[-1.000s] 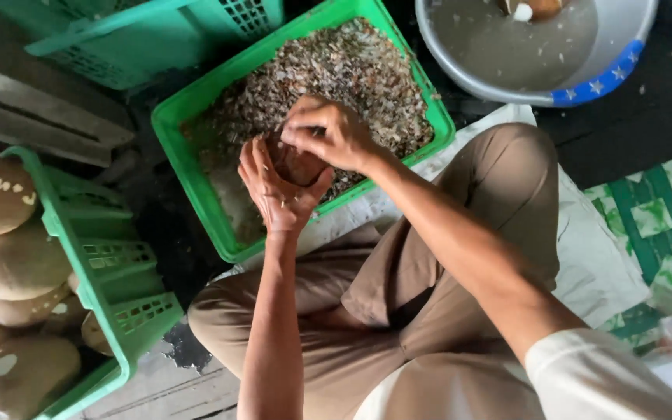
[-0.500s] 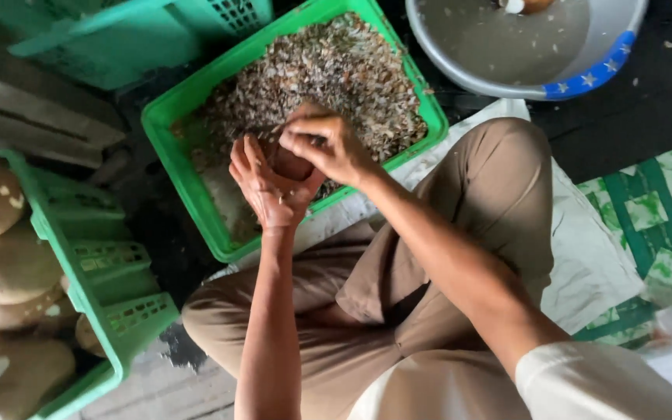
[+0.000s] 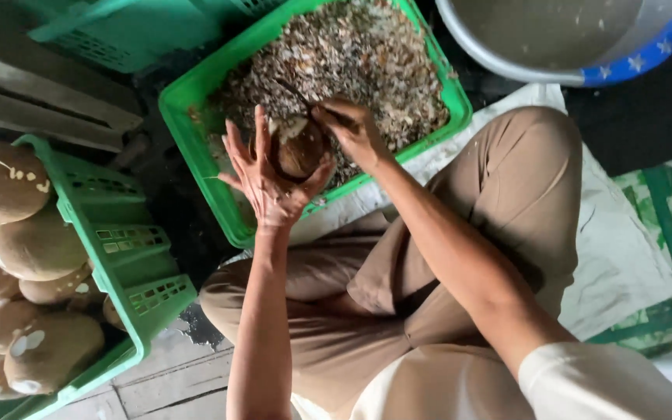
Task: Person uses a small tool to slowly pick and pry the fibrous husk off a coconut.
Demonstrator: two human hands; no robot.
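Head view: my left hand (image 3: 270, 175) cups a brown, partly peeled coconut (image 3: 299, 148) over a green crate (image 3: 196, 93) heaped with shell scrapings (image 3: 351, 62). My right hand (image 3: 355, 132) is clenched on a dark blade (image 3: 293, 92) set against the coconut's top. At left, another green crate (image 3: 118, 257) holds brown coconuts (image 3: 36, 249); a grey basin (image 3: 577, 47) stands beyond.
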